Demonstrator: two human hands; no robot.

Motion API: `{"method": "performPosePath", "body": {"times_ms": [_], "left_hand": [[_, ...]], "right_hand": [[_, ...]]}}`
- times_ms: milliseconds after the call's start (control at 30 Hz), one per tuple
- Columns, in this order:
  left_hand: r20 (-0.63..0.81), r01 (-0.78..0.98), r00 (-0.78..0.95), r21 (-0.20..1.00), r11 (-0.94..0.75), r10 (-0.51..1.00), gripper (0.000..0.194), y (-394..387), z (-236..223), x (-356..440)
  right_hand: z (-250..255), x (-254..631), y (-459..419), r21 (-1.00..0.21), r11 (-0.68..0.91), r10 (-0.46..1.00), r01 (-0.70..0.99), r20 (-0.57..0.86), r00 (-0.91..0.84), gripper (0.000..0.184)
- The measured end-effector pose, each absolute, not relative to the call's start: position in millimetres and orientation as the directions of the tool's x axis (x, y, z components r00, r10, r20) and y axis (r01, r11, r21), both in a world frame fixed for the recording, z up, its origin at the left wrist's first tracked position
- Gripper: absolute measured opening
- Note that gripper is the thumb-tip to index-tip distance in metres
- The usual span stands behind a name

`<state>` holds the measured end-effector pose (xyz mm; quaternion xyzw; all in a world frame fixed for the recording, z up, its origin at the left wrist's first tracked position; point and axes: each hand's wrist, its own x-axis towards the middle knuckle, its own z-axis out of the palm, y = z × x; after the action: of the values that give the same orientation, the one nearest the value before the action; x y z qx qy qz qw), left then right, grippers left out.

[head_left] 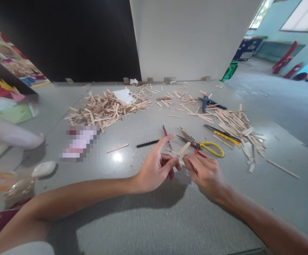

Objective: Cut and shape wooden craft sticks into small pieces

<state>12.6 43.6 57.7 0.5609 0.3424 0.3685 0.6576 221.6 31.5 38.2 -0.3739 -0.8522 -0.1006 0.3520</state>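
A pale wooden craft stick is pinched between my two hands, low above the grey table. My left hand grips it between thumb and bent fingers, while its index finger points up and away. My right hand closes its thumb and fingertips at the same spot, touching the stick. A thin pale strip or strand runs from these fingers toward the left index finger; I cannot tell which. Just beyond the hands lie yellow-handled scissors, a red-handled tool and a pink-purple pen-like tool.
A large heap of craft sticks lies back left, another pile right. A yellow cutter, dark blue clamp-like tool, black stick and white mouse rest on the table. A black-and-white panel stands behind.
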Motion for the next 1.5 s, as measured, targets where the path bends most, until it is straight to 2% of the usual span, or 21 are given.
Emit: {"method": "performPosePath", "body": {"times_ms": [233, 400, 600, 767, 967, 1200, 1267, 1433, 1500], "left_hand": [[-0.085, -0.220, 0.506, 0.949, 0.224, 0.858, 0.103, 36, 57, 17], [-0.105, -0.262, 0.473, 0.931, 0.253, 0.875, 0.120, 37, 57, 19], [-0.165, -0.289, 0.405, 0.910, 0.297, 0.899, 0.127, 40, 57, 21], [-0.133, -0.276, 0.362, 0.930, 0.243, 0.923, 0.120, 40, 55, 20], [-0.109, -0.285, 0.407, 0.928, 0.239, 0.907, 0.119, 42, 56, 20], [-0.160, -0.200, 0.460, 0.940, 0.277, 0.874, 0.110, 42, 56, 18], [-0.171, -0.180, 0.484, 0.940, 0.289, 0.858, 0.103, 42, 56, 17], [-0.227, -0.104, 0.544, 0.937, 0.334, 0.808, 0.067, 44, 57, 16], [-0.218, -0.125, 0.538, 0.935, 0.332, 0.814, 0.061, 46, 57, 17]], "right_hand": [[37, 213, 23, -0.139, 0.691, 0.567, 0.710, 0.713, -0.413, 0.044], [40, 208, 22, -0.199, 0.648, 0.625, 0.735, 0.691, -0.364, 0.044], [36, 211, 24, -0.164, 0.658, 0.603, 0.735, 0.700, -0.383, 0.039], [35, 207, 21, -0.262, 0.641, 0.652, 0.721, 0.682, -0.331, 0.039], [39, 211, 27, -0.393, 0.591, 0.725, 0.704, 0.641, -0.252, 0.036], [38, 214, 33, -0.454, 0.592, 0.750, 0.666, 0.612, -0.249, 0.033], [39, 215, 36, -0.457, 0.609, 0.746, 0.648, 0.607, -0.272, 0.030], [41, 219, 39, -0.453, 0.662, 0.728, 0.597, 0.580, -0.366, 0.021], [40, 220, 38, -0.441, 0.674, 0.717, 0.592, 0.584, -0.381, 0.021]]}}
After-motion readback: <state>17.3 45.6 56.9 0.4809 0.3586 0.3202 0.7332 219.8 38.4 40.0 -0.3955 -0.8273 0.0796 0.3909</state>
